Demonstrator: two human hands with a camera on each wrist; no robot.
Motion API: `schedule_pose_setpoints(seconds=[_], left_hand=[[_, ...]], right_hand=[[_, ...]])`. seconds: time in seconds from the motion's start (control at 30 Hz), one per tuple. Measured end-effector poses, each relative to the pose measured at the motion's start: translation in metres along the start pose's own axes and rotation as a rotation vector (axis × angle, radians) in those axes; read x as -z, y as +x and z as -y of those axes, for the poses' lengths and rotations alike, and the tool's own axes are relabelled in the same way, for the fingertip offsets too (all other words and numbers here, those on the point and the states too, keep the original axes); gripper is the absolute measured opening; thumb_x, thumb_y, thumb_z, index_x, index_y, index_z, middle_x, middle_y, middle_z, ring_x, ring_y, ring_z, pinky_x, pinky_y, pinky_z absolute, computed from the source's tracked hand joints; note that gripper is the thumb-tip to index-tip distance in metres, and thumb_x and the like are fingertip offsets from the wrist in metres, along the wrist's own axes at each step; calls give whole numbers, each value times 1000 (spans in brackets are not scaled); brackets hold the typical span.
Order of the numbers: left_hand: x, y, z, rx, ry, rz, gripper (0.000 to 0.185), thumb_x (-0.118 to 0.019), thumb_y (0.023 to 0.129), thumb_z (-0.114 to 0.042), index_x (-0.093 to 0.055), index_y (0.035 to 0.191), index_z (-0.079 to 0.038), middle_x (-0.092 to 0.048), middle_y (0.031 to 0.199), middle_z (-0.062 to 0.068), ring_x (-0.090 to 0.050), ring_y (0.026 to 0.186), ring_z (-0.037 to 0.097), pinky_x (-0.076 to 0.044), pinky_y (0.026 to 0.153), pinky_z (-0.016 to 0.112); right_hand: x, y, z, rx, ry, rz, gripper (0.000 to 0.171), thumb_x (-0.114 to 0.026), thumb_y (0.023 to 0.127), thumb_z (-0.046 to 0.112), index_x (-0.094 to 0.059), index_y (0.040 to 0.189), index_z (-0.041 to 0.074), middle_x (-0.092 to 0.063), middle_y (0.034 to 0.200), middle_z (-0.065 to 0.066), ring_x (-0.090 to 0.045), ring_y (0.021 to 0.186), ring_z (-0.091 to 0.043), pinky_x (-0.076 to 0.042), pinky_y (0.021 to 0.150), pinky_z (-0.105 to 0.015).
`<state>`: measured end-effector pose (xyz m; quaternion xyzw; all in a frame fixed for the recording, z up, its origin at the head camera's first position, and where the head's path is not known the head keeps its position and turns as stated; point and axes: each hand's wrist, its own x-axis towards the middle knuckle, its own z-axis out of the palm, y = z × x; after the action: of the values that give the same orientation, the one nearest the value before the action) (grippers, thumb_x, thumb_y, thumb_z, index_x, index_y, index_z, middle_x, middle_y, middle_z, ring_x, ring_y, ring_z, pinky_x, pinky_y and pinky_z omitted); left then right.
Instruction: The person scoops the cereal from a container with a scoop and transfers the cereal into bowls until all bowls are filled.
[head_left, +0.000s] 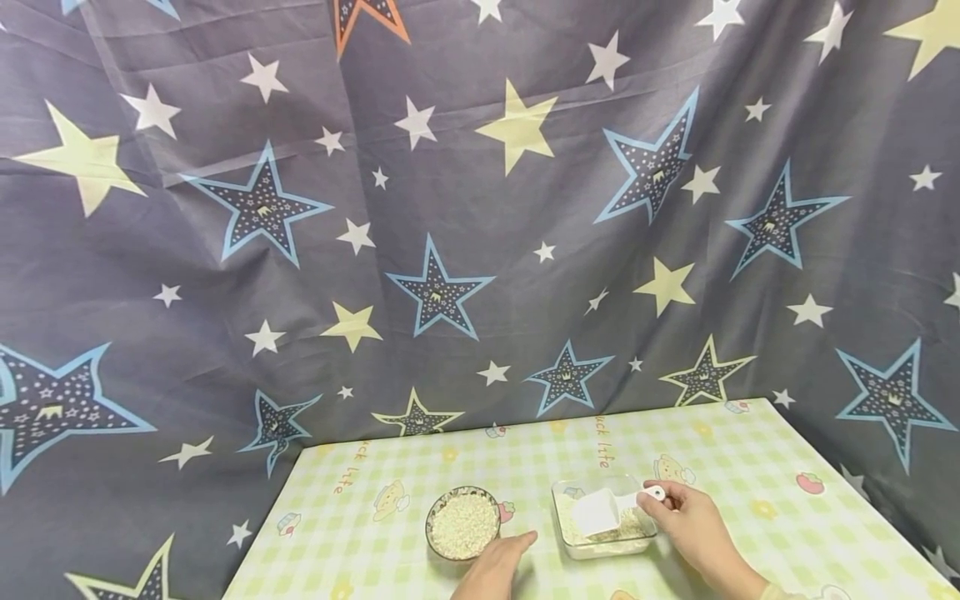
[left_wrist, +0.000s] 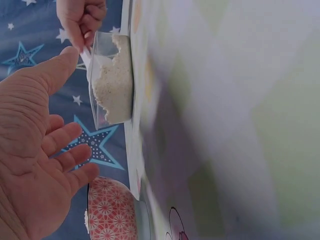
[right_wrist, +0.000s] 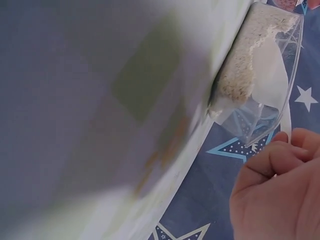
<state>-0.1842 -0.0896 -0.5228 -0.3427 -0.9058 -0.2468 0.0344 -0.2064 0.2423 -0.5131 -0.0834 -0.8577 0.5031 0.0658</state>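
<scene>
My right hand (head_left: 697, 529) pinches the handle of a white scoop (head_left: 597, 512). The scoop's head sits inside a clear rectangular container (head_left: 607, 549), against pale oat-like flakes (right_wrist: 239, 70) heaped unevenly in it. To the left stands a round bowl (left_wrist: 112, 210) with a red flower pattern, filled with similar pale flakes (head_left: 465, 525). My left hand (head_left: 498, 567) is beside the bowl's near right side, fingers extended and thumb apart, holding nothing. In the left wrist view its little finger is close to the bowl's rim; whether they touch I cannot tell.
A green-and-white checked cloth (head_left: 360, 542) with cartoon prints covers the table. Behind the table's far edge hangs a dark curtain (head_left: 465, 367) with stars. The bowl and the container stand apart, with a strip of cloth between them.
</scene>
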Motion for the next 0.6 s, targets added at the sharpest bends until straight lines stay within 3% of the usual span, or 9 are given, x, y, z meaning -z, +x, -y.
schedule_pose_setpoints(seconds=[0.1, 0.37, 0.6], left_hand=[[-1, -1, -1, 3, -6, -3, 85, -70, 95, -65, -53, 152, -4, -67, 146, 13, -64, 132, 31, -61, 104, 50], [-3, -4, -2, 2, 5, -18, 82, -65, 97, -67, -55, 150, -4, -69, 143, 13, -65, 131, 30, -61, 104, 48], [-3, -5, -2, 32, -1, 4, 84, -67, 96, -67, -54, 151, -6, -68, 144, 12, -65, 132, 28, -60, 105, 48]], right_hand=[[2, 0, -4, -10, -38, 12, 47, -75, 101, 31, -71, 133, -4, -58, 80, 3, -47, 70, -7, -41, 63, -22], [3, 0, -12, -49, -17, 46, 51, -73, 102, 33, -68, 137, -4, -48, 72, 5, -40, 59, -7, -37, 53, -23], [6, 2, -14, -101, 8, 76, 58, -71, 103, 35, -63, 143, -6, -52, 78, 3, -46, 67, -10, -41, 61, -25]])
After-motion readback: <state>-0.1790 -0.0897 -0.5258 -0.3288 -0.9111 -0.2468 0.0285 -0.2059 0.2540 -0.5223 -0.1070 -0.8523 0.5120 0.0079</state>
